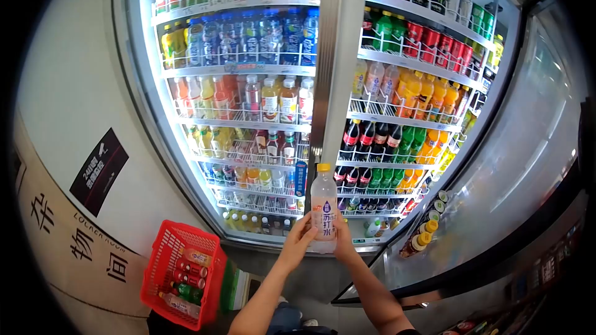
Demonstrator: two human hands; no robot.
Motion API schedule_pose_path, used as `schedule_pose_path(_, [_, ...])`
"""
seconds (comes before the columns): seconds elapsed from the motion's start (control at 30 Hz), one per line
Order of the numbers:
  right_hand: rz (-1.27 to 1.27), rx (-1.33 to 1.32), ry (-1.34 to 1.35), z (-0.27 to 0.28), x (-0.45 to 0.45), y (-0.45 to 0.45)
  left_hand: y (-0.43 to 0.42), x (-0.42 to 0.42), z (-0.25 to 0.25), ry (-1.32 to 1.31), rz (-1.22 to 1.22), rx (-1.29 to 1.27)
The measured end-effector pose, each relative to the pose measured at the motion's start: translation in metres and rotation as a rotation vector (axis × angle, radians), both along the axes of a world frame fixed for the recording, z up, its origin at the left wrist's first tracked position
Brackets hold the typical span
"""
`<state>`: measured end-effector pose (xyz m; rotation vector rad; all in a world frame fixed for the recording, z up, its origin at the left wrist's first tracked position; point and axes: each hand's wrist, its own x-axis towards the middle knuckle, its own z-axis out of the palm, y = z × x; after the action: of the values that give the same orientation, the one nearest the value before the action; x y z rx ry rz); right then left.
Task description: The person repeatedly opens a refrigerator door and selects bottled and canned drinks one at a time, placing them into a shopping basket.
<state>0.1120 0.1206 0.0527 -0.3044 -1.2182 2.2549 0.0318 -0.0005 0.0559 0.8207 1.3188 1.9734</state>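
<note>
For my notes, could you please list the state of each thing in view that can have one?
Clear bottle: upright, yellow cap on
Left hand: gripping bottle
Right hand: gripping bottle
Red basket: holding drinks
Right fridge door: open
Left fridge door: appears shut
Fridge shelves: lit, stocked

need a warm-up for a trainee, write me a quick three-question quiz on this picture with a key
1. True or false: the left hand and the right hand both touch the upright clear plastic bottle with dark purple lettering.

2. Multiple choice: where in the picture is the red plastic basket with slotted sides?
a) right of both hands
b) left of both hands
c) between the hands

3. Fill the gap: the cap on the bottle in the hands is ____.

Key: 1. True. 2. b. 3. Yellow.
</note>
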Motion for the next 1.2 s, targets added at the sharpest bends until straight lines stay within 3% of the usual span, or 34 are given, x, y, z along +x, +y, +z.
schedule_pose_path(0.23, [0.305,0.121,0.03,-0.015,-0.035,-0.037,-0.063,-0.044,0.003,0.02,0.062,-0.154])
schedule_pose_path(0.43, [0.252,0.361,0.009,-0.02,-0.08,-0.072,-0.099,-0.087,0.015,-0.023,0.063,-0.106])
schedule_pose_path(0.73, [0.247,0.443,-0.058,-0.009,-0.145,-0.122,-0.151,-0.143,0.002,-0.049,0.06,-0.109])
schedule_pose_path(0.87, [0.331,0.455,-0.085,-0.024,-0.176,-0.148,-0.183,-0.16,-0.013,-0.116,0.145,-0.062])
schedule_pose_path(1.0, [0.501,0.299,-0.028,-0.014,-0.206,-0.185,-0.225,-0.173,-0.019,-0.15,0.247,-0.023])
schedule_pose_path(1.2, [0.682,0.414,-0.065,-0.05,-0.258,-0.223,-0.278,-0.18,-0.032,-0.116,0.538,0.011])
